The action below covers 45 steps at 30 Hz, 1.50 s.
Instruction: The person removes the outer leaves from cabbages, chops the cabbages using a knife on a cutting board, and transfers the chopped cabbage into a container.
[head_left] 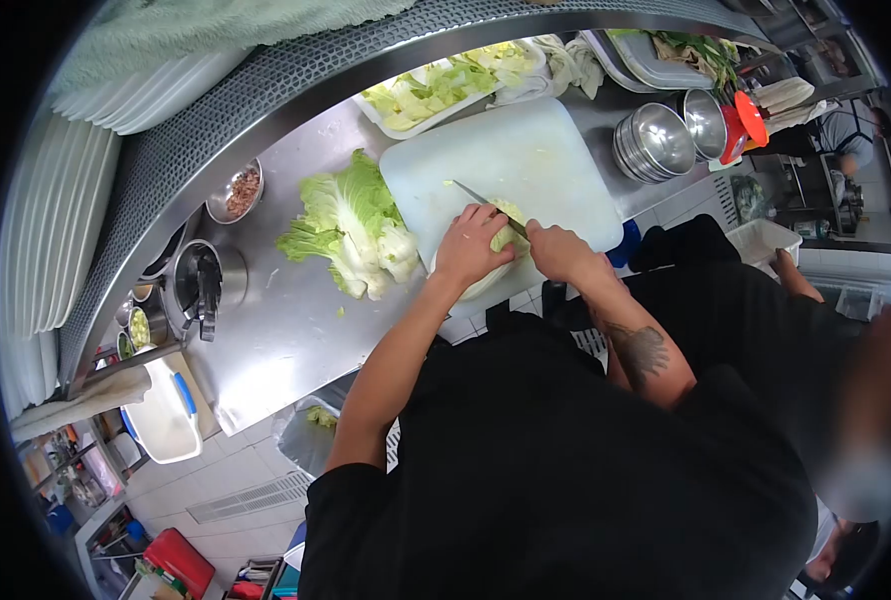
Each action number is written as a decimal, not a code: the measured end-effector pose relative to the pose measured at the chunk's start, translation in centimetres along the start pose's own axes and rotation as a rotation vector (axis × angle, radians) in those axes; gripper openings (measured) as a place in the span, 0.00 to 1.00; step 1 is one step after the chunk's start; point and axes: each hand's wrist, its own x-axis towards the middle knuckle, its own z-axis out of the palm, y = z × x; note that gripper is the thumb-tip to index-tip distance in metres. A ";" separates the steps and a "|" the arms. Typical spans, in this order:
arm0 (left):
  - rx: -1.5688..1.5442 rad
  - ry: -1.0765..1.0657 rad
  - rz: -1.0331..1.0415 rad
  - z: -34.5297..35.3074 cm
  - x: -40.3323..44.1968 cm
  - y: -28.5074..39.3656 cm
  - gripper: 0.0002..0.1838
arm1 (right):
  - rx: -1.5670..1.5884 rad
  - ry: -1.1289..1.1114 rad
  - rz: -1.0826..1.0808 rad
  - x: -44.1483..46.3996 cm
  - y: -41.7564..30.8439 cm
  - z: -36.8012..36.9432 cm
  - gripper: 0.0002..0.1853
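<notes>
On the white cutting board [566,140] lies a pale green cabbage piece [507,238], partly hidden under my hands. My left hand [474,243] presses down on it from the left, fingers bent over its top. My right hand [563,252] is closed round the handle of a knife [478,197], whose blade points up and left across the board, beside my left fingers. A small green scrap sits near the blade's tip. Left of the board, loose leafy cabbage leaves [351,225] with white stems rest on the steel counter [296,330].
A white tray of cut leaves [403,128] stands behind the board. Stacked metal bowls [654,142] are at the back right. At left are a bowl of chopped brown bits [258,203] and a metal pot [231,272]. A shelf edge [366,68] overhangs. Another person [746,310] stands close at right.
</notes>
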 end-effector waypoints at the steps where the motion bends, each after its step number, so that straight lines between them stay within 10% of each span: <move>1: -0.003 0.006 -0.001 0.2 0.0 -0.1 0.22 | -0.002 0.009 -0.002 0.0 0.1 0.3 0.12; 45: 0.061 0.026 0.041 -0.6 -2.6 0.0 0.25 | 0.134 0.021 -0.102 -4.7 0.6 3.3 0.10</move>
